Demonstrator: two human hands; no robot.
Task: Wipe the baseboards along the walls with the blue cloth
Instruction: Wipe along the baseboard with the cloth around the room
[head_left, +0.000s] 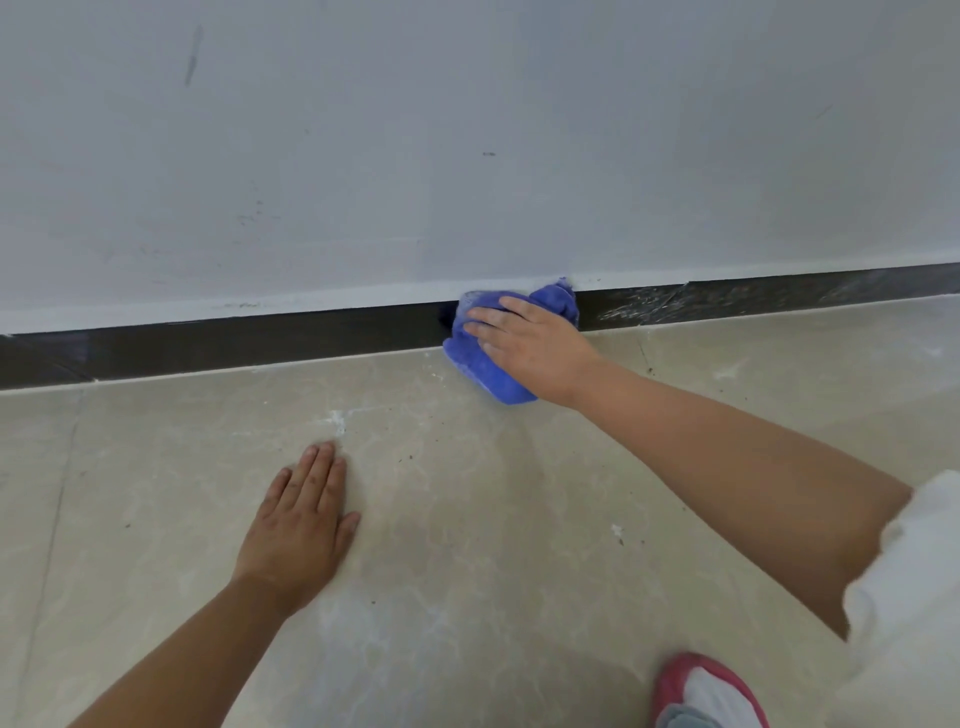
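Note:
A dark brown baseboard runs along the foot of a pale grey wall, sloping up to the right. My right hand presses a bunched blue cloth against the baseboard near the middle, fingers stretched flat over it. The cloth spills onto the floor below the hand, and one corner of it sticks up over the wall's edge. My left hand lies flat on the floor tiles, fingers straight, well apart from the cloth and holding nothing.
Beige marble-look floor tiles carry white plaster specks and dark crumbs. The baseboard to the right shows whitish streaks. A pink and white slipper is at the bottom right. The wall has small scuff marks.

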